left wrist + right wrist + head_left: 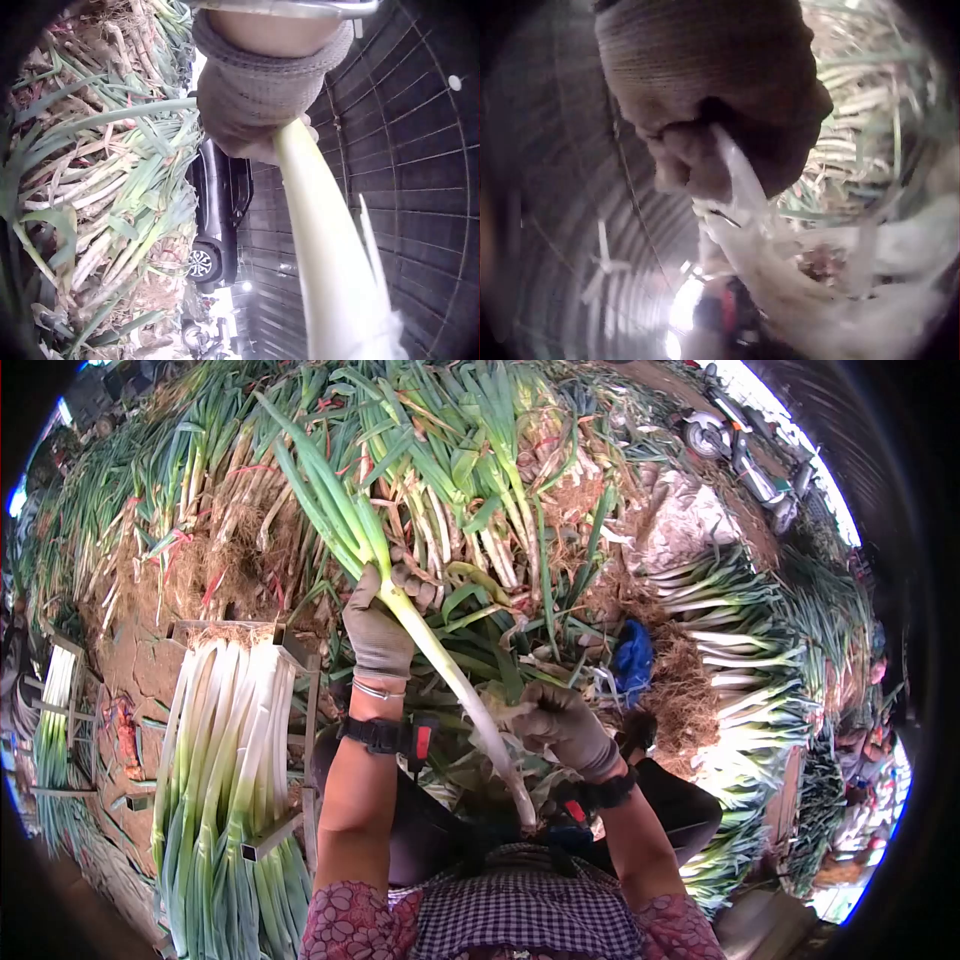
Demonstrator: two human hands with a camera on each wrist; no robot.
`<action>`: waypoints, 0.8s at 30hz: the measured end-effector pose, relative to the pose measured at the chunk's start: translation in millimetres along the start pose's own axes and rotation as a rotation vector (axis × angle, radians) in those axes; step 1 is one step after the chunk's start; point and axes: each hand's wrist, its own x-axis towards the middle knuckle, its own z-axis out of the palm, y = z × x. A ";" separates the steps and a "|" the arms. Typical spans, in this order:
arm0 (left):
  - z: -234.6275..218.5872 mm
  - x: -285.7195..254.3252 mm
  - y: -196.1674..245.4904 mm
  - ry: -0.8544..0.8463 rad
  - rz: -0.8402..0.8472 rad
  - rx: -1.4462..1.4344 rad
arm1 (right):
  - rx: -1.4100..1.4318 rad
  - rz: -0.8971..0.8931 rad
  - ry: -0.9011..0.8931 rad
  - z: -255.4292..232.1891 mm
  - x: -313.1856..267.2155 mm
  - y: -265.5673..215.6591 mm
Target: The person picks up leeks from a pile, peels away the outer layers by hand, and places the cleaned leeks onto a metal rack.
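The gloved left hand (378, 628) grips the long white-stalked green leek (440, 660) near its leaves, held over the lap, while the gloved right hand (562, 725) pinches a loose pale outer skin (739, 180) lower on its stalk.

big heap of leeks (440, 470) ahead | clean leeks in metal rack (225, 760) on left | motorbike (745, 455) far right | blue cloth (633, 657)

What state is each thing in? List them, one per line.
leek: held up, white stalk bare, its skin partly peeled.
left hand: gloved, grips the leek's upper stalk.
right hand: gloved, pinches a strip of skin.
rack of leeks: stacked, cleaned.
leek pile: heaped, roots on.
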 end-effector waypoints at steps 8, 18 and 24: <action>4.6 -2.1 -14.4 0.215 0.083 0.183 | -1.626 -0.628 0.584 44.6 69.7 10.1; -19.9 3.2 11.5 0.252 0.144 0.088 | -0.518 0.091 0.472 -49.7 -43.4 34.5; 1.3 1.7 -1.7 0.194 0.084 0.159 | -0.721 0.269 0.056 11.2 7.0 16.6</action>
